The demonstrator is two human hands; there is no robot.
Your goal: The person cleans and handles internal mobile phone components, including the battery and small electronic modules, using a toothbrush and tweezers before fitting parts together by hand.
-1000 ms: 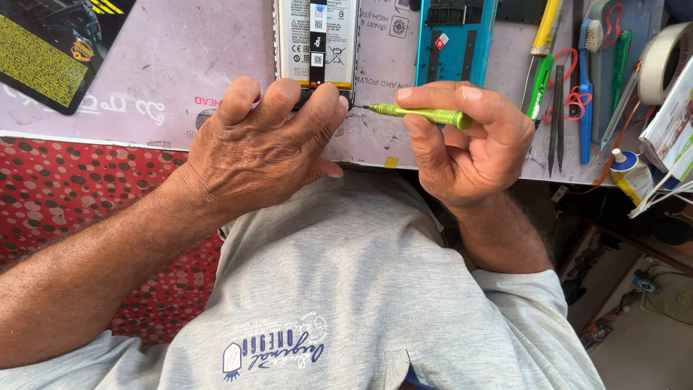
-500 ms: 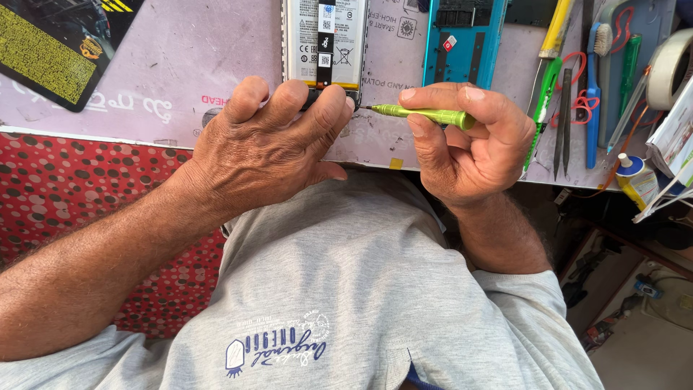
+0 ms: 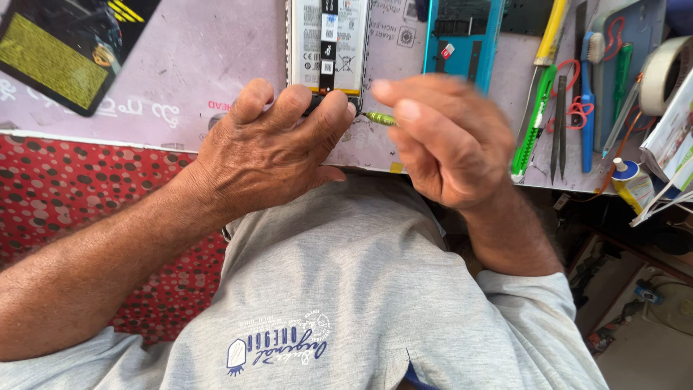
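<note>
L hand [image 3: 271,148] lies palm-down w/ fingers spread & curled, pressing on the near end of an opened phone w/ a white battery and black strip [image 3: 326,43], at the near edge of the pale lilac work mat [image 3: 188,68]. R hand [image 3: 440,141] is clenched round a slim lime-green screwdriver [image 3: 380,118]; only its tip end shows, pointing at the L fingertips, just about touching the phone's lower end. R hand is blurred. Just right of the phone, a teal phone back frame [image 3: 462,32] at the mat's far edge. Further right: green-and-yellow utility knife [image 3: 533,119], dark tweezers [image 3: 559,123], blue brush-like tool [image 3: 586,108], roll of pale tape [image 3: 664,72] at the right edge, small glue bottle w/ white cap [image 3: 629,180] near the right corner. Far-left corner: black-and-yellow flat box [image 3: 68,50]. Red dotted cloth [image 3: 72,209] under the L forearm.
</note>
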